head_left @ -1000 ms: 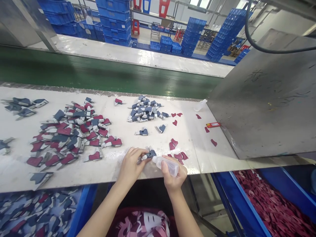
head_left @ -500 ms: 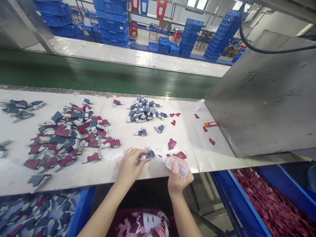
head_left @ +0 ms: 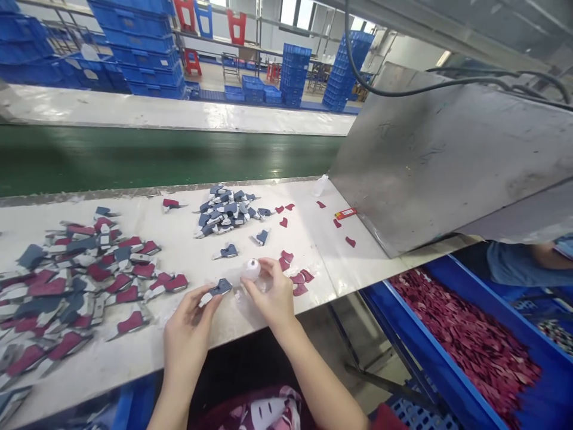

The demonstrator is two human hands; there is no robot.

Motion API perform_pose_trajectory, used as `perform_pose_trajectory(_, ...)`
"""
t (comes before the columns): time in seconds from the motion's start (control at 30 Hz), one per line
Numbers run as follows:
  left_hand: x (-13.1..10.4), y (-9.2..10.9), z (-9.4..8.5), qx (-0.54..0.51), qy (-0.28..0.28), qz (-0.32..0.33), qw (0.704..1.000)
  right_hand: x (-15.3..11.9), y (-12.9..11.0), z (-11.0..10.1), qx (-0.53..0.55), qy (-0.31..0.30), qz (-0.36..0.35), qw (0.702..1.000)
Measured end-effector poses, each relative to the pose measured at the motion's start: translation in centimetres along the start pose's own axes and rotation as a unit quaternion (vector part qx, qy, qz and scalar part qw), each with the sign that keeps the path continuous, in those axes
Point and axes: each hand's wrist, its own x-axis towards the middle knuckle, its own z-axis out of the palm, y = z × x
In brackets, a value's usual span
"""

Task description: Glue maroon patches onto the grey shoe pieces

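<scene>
Left hand (head_left: 190, 322): thumb and fingers pinching one slate-blue and pale grey part (head_left: 218, 289), raised over the near side of the worktop, its blue end toward the right hand
Right hand (head_left: 275, 292): thumb and fingers closed around a translucent white bottle (head_left: 252, 270), nozzle upward; whether the base touches the worktop cannot be told
Held pair: part to the left, bottle to the right, near each other with a gap between
Worktop (head_left: 188, 239): whitish surface, glossy in places, bearing the items below
Mixed heap (head_left: 92, 269): parts with dark red or slate-blue faces and pale grey bodies, overlapping, at the left
Blue heap (head_left: 228, 209): slate-blue and grey parts piled beyond the hands
Loose blue parts (head_left: 227, 251): two, lying apart between the blue heap and the hands
Red cutouts (head_left: 299, 289): flat, dark red, scattered beside the right hand and farther off
Second bottle (head_left: 320, 186): translucent, near the far edge, by the metal panel
Packet (head_left: 345, 214): red and yellow, narrow, at the foot of the panel
Metal panel (head_left: 403, 155): grey, slanting, right side, faint marks on its face
Bin (head_left: 501, 313): blue, below the worktop at right, filled with dark red pieces
Belt (head_left: 179, 156): green, running along the far side of the worktop
</scene>
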Motion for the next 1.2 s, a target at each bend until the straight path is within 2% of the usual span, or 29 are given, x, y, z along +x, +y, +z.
perform_pose_trajectory(0.1,-0.7,0.1,-0.4,-0.038,0.022,-0.01,0.999,-0.4,0.2,-1.9,-0.066,-0.03,-0.072,0.995)
perform_pose_trajectory(0.17,-1.2,0.4,-0.6,-0.05,0.029,-0.008,0.998,-1.0,0.6,-4.7,-0.122,-0.054,-0.145,0.98)
perform_pose_trajectory(0.23,-1.7,0.7,-0.6,-0.054,0.032,-0.01,0.998,-1.7,1.3,-8.0,-0.178,-0.082,-0.191,0.962)
perform_pose_trajectory(0.33,-2.2,1.1,-0.4,-0.056,0.025,-0.021,0.998,-2.7,2.6,-11.9,-0.238,-0.112,-0.174,0.949)
perform_pose_trajectory(0.4,-2.4,1.2,-0.1,-0.058,0.012,-0.024,0.998,-3.3,3.3,-12.9,-0.246,-0.064,-0.112,0.961)
perform_pose_trajectory(0.5,-2.7,1.1,0.6,-0.046,-0.018,-0.028,0.998,-3.6,3.5,-12.0,-0.246,0.027,-0.009,0.969)
perform_pose_trajectory(0.63,-3.3,1.3,1.2,-0.034,-0.039,-0.034,0.998,-3.2,3.0,-9.8,-0.273,0.066,0.026,0.96)
perform_pose_trajectory(0.77,-4.0,1.4,1.2,-0.042,-0.046,-0.055,0.997,-3.2,1.8,-9.3,-0.211,0.042,0.07,0.974)
perform_pose_trajectory(0.87,-4.4,1.3,1.2,-0.045,-0.045,-0.059,0.996,-3.7,0.0,-9.2,-0.076,0.004,0.123,0.99)
perform_pose_trajectory(1.0,-4.8,1.6,1.4,-0.065,-0.051,-0.034,0.996,-4.3,-3.1,-7.5,0.094,-0.023,0.195,0.976)
perform_pose_trajectory(1.1,-5.0,2.0,1.6,-0.066,-0.068,-0.008,0.995,-4.4,-4.8,-6.0,0.141,-0.02,0.198,0.97)
perform_pose_trajectory(1.2,-5.2,2.4,1.6,-0.058,-0.089,0.016,0.994,-4.2,-5.5,-5.2,0.146,-0.02,0.182,0.972)
